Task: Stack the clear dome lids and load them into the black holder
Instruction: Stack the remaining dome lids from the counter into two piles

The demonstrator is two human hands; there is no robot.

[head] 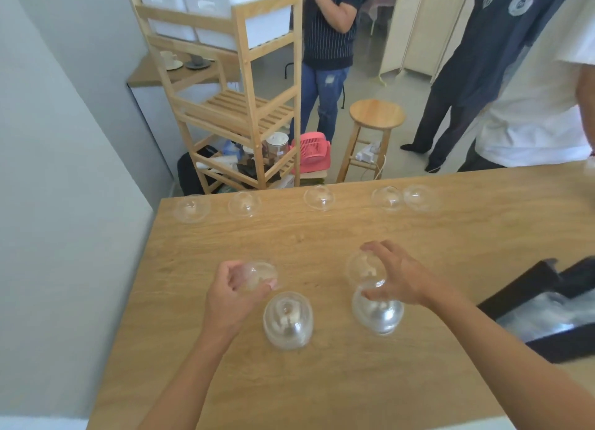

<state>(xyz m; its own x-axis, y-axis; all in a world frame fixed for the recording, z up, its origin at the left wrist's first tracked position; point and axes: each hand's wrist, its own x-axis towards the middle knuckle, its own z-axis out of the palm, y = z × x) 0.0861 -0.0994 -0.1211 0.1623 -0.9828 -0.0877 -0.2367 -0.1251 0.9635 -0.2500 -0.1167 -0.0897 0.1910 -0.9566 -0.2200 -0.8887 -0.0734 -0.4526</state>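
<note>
A clear plastic dome lid sits in the left hand, whose fingers curl round its rim. It is held just at eleven o'clock of the left stack of nested clear domes. A second clear dome lid is gripped by the right hand, with the fingers spread over its far side and the thumb on its near side. It hangs at twelve o'clock of the right stack. Each lid seems to be held close to its own pile so it can drop over the dome below. Using both hands at once likely halves the trips.

By count there are two lids in hand and two stacks standing near the middle of the light wooden desk. The clear walls blur together, so the number in each stack cannot be told. Five loose lids line the far edge at twelve o'clock, the two rightmost just beside each other.

One black rectangular holder lies open at three o'clock with something shiny inside, probably so finished stacks can slide in. At one o'clock beyond the desk stands one round wooden stool.
</note>
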